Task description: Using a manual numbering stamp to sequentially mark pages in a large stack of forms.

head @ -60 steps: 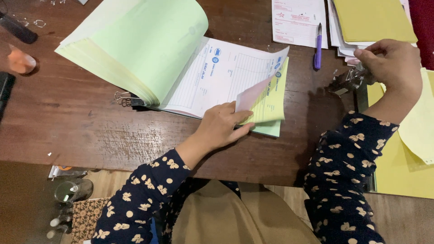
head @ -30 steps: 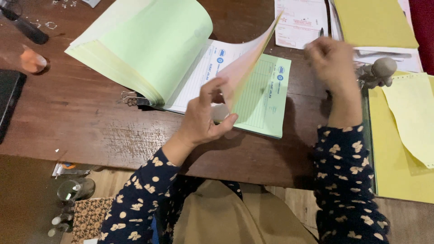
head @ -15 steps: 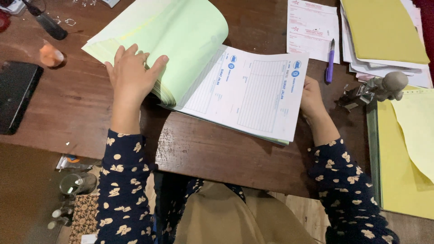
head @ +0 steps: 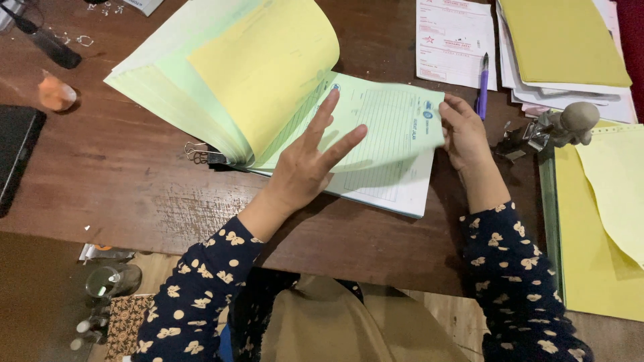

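Head view: a thick pad of forms (head: 376, 161) is seen lying open on the brown wooden bench (head: 121, 181), its bound edge clamped by a binder clip (head: 196, 154) at the pad's left side. The left hand (head: 312, 164) is laid flat on the pale green sheet (head: 382, 127) at the top of the pad, fingers spread and released, nothing being clasped. A yellow sheet (head: 268, 74) is arched over, just above and to the left of that hand, with a stack of turned green and white pages (head: 168, 80) beyond it. The right hand (head: 463, 134) is set at the pad's right edge, where the corner of the green sheet is pinched between thumb and fingers. Just right of the pad, a purple pen (head: 483, 84) is lying beside a white printed slip (head: 453, 40). Further right of the pad, a small metal stamp holder (head: 563, 124) is placed, with yellow papers (head: 604, 201) behind it. Well left of the pad, an orange lump (head: 55, 94) and a dark tablet (head: 17, 151) are seen.
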